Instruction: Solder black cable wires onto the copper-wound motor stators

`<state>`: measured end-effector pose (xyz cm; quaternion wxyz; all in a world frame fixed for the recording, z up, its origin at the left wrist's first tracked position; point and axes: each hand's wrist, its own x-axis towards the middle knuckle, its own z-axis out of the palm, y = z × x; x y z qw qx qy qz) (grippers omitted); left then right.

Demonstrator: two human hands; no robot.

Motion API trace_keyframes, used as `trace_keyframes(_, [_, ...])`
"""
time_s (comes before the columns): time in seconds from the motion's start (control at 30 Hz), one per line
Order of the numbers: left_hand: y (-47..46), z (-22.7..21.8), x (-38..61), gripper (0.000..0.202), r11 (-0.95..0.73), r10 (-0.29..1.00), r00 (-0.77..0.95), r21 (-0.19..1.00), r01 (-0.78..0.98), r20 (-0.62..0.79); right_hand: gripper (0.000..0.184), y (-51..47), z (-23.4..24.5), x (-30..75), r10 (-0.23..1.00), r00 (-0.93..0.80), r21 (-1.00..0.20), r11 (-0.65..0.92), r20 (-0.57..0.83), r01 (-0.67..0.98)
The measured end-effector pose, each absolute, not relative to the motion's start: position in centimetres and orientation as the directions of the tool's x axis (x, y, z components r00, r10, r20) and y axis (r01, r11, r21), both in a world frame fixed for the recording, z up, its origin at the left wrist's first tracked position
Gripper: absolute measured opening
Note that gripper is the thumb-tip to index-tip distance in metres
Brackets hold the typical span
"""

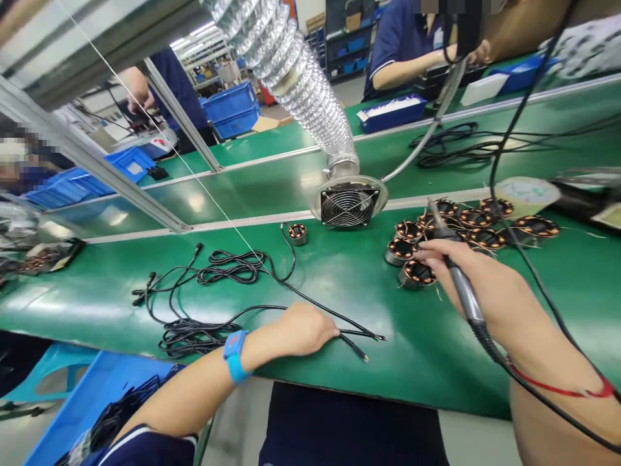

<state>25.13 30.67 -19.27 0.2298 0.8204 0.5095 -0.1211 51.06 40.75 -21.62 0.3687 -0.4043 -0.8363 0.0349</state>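
My left hand (303,329), with a blue wrist strap, rests closed on the green table and pinches black cable ends (361,336) whose stripped tips point right. My right hand (473,278) is wrapped round a soldering iron (449,249), its tip raised toward a cluster of copper-wound coils (466,226). The iron's black cord trails back over my right forearm. One single coil (297,233) sits alone near the fan.
A fume extractor fan (348,204) on a silver flexible duct (301,77) stands at the table's middle back. Bundled black cables (204,298) lie at left. Blue bins (233,107) and other workers sit beyond the green conveyor (272,181). A blue crate (97,395) stands below left.
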Motion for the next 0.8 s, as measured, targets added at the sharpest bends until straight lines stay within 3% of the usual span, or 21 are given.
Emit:
trace_keyframes(0.1, [33.4,-20.2,26.2,0.038,-0.263,0.778,0.467,0.456,0.85,-0.42,0.024,40.5,-21.8,52.5,0.674,-0.457,-0.207,0.665,0.581,0.718])
trace_keyframes(0.23, [35.7,-22.1,26.8,0.032,0.01,0.853,0.398,0.772,0.635,-0.338,0.024,40.1,-22.9,52.4,0.628,-0.631,0.013,0.704,0.455,0.71])
trace_keyframes(0.33, [36.7,-23.6,26.3,0.027,0.181,0.897,0.274,0.854,0.488,-0.346,0.019,40.0,-23.2,51.1,0.614,-0.661,0.066,0.709,0.431,0.702])
trace_keyframes(0.43, [37.2,-24.5,25.3,0.023,0.236,0.912,0.213,0.874,0.425,-0.35,0.016,39.6,-22.8,48.9,0.604,-0.677,0.022,0.739,0.421,0.673])
trace_keyframes(0.6, [37.5,-24.0,24.6,0.021,0.265,0.938,0.147,0.922,0.282,-0.314,0.016,38.5,-21.9,45.1,0.58,-0.692,-0.231,0.812,0.429,0.537])
trace_keyframes(0.8, [38.5,-23.4,25.0,0.02,0.385,0.921,0.018,0.917,0.108,-0.389,0.031,38.6,-23.5,44.4,0.602,-0.629,-0.316,0.797,0.492,0.515])
